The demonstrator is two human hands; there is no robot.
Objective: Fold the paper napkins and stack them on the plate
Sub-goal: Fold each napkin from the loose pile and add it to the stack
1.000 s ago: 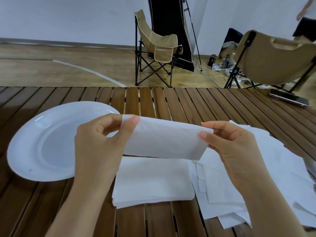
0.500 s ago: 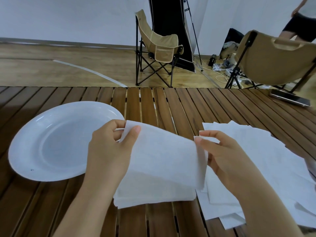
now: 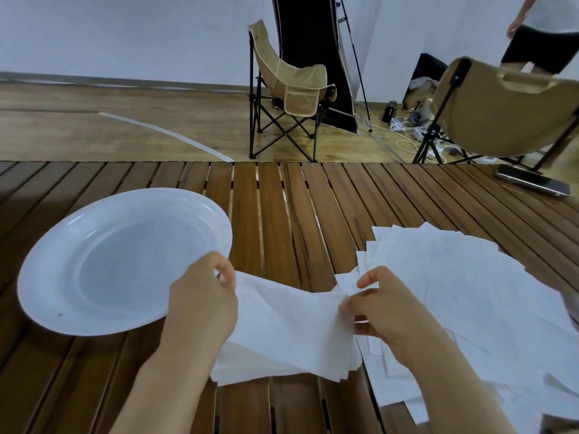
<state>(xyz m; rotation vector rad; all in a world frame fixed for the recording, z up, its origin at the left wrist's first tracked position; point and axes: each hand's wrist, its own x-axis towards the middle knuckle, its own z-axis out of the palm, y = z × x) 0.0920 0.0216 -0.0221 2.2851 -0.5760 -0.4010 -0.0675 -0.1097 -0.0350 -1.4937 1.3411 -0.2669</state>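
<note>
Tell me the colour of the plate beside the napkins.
White, plain, no pattern; the plate shows best in the head view, the only one.

The slatted wooden table (image 3: 275,214) bears a white plate (image 3: 62,245), napkins (image 3: 470,292) and a phone (image 3: 532,183).

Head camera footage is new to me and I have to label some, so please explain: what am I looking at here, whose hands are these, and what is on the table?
No machine here. A person wears one camera on the head, looking forward and down, so the two bare hands are their own. The left hand and right hand each pinch an end of one napkin, held just over a stack of folded ones on the slatted table. A white plate lies to the left with nothing on it. Loose unfolded napkins lie spread on the right, and a phone at the far right edge. Behind stand folding chairs.
</note>
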